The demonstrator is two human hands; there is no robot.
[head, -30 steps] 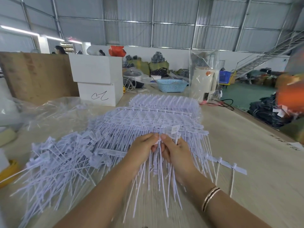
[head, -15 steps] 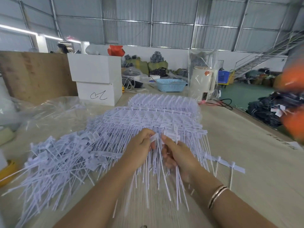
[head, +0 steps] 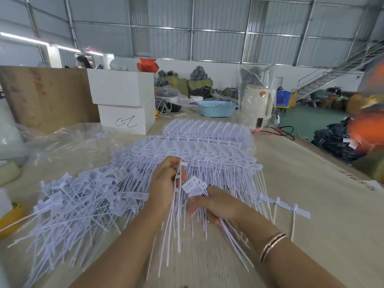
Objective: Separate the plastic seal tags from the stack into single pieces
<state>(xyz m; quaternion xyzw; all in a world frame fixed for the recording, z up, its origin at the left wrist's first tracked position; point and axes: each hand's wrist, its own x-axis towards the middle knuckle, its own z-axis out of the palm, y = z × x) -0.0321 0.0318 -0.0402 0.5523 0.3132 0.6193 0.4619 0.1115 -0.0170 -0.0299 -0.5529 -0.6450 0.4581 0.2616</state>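
Observation:
A stack of white plastic seal tags, still joined in rows, lies on the wooden table ahead of me. Loose single tags form a pile to the left. My left hand pinches one tag strip by its top end, the strip hanging down in front of the palm. My right hand grips a small bundle of tags, heads up at the fingertips and tails trailing toward me. Both hands hover over the near edge of the stack, a few centimetres apart.
Two joined tags lie apart on the right of the table. Clear plastic bags sit at the left, two white boxes and a blue basket at the back. A yellow tape roll is at the left edge.
My hands have drawn apart: the right hand dropped toward me with its bundle of tags, and the left now holds a separated strip upright.

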